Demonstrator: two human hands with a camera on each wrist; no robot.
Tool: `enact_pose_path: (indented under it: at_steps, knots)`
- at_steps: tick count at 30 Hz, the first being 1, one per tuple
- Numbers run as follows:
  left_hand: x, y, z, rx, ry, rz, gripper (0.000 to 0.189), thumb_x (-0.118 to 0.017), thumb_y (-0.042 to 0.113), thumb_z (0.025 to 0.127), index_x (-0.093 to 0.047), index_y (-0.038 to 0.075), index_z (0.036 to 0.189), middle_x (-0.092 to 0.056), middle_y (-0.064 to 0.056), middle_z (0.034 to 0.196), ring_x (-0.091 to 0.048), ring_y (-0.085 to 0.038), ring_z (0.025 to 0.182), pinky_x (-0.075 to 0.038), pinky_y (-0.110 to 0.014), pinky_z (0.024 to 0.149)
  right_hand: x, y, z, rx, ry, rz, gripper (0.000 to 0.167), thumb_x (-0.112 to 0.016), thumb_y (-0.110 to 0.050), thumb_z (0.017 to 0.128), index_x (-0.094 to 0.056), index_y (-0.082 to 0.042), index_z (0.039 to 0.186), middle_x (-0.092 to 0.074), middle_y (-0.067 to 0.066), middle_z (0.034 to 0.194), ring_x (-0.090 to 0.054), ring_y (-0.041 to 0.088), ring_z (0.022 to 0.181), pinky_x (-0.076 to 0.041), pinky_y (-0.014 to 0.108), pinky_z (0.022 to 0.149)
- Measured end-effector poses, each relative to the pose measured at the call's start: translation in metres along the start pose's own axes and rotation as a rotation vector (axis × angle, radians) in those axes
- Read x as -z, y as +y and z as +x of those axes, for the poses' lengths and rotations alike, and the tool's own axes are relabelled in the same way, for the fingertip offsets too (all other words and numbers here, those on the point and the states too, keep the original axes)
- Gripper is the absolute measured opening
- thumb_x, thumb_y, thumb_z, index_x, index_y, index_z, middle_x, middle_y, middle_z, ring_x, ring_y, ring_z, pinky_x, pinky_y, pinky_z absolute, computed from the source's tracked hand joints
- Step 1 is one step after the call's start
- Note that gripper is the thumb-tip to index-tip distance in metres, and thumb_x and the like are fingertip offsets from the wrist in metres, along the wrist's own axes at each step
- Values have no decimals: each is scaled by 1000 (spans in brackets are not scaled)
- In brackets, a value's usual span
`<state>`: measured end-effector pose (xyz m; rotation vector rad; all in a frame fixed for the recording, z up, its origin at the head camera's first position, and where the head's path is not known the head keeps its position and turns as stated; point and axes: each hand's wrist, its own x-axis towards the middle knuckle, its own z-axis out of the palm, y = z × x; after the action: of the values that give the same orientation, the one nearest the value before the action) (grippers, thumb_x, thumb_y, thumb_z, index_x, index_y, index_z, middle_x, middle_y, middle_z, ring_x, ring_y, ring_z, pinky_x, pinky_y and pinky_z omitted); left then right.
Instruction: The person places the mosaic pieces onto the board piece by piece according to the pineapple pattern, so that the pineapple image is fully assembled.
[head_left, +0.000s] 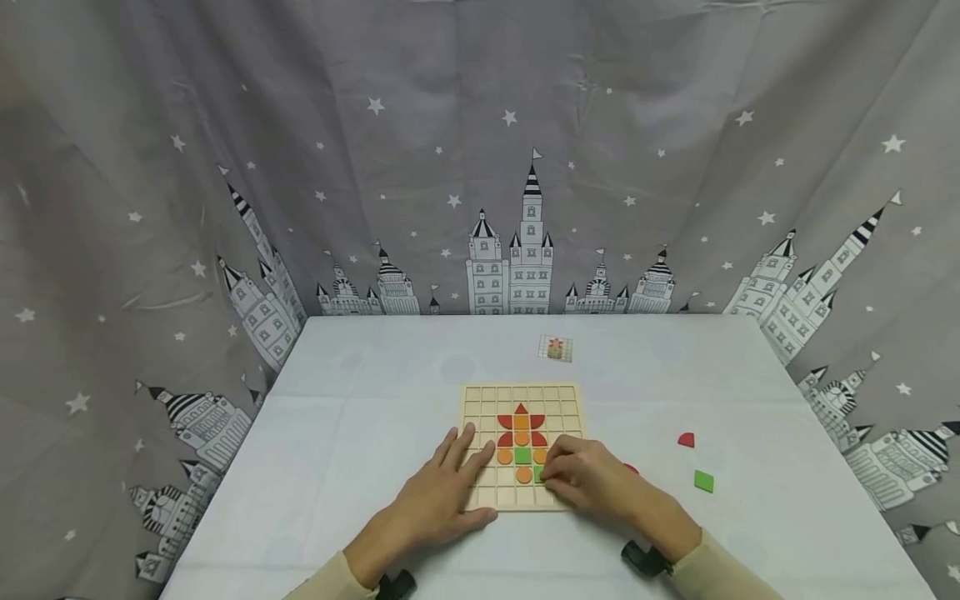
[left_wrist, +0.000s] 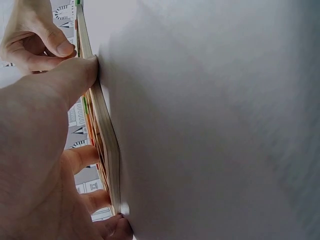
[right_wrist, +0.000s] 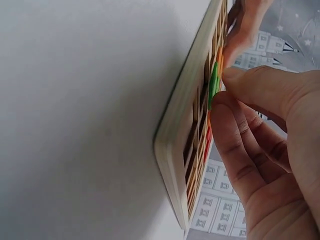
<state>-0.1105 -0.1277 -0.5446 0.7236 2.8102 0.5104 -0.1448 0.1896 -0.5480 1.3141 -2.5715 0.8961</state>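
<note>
Pinching a green square (right_wrist: 213, 86) at its fingertips, the right hand (head_left: 588, 472) works over the right side of the gridded board (head_left: 507, 497); the left hand (head_left: 435, 493), fingers spread, rests on the board's left edge.

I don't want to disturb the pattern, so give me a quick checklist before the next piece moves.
1. Board steadied: ok, the left hand rests on its left side.
2. Right hand on the green square: ok, fingertips at it.
3. Green square fully seated in its cell: cannot tell, fingers partly cover it.
4. Printed card uncovered: ok, it lies beyond the board.
5. Loose green tile in full view: ok, right of the board.
6. Half-hidden red piece in full view: not ok, the right hand blocks it.
</note>
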Motion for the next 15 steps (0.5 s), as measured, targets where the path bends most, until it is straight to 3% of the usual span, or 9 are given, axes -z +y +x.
enact_pose_path:
  at_steps: [10, 15]
  knots:
    - [0, -1, -1, 4, -6, 5, 98, -80, 64, 105, -43, 17, 181, -26, -25, 193, -28, -54, 179, -50, -67, 132, 20, 6, -11, -60, 70, -20, 17, -95, -1, 94, -90, -8, 108, -80, 0, 108, -73, 9, 90, -63, 22, 79]
    - [1, 0, -1, 1, 0, 2, 97, -80, 64, 105, -44, 17, 181, -26, -24, 193, -28, -54, 179, -49, -67, 132, 33, 13, -24, -166, 54, -33, 23, -96, -6, 94, -89, -10, 116, -79, -2, 114, -73, 14, 92, -63, 26, 78]
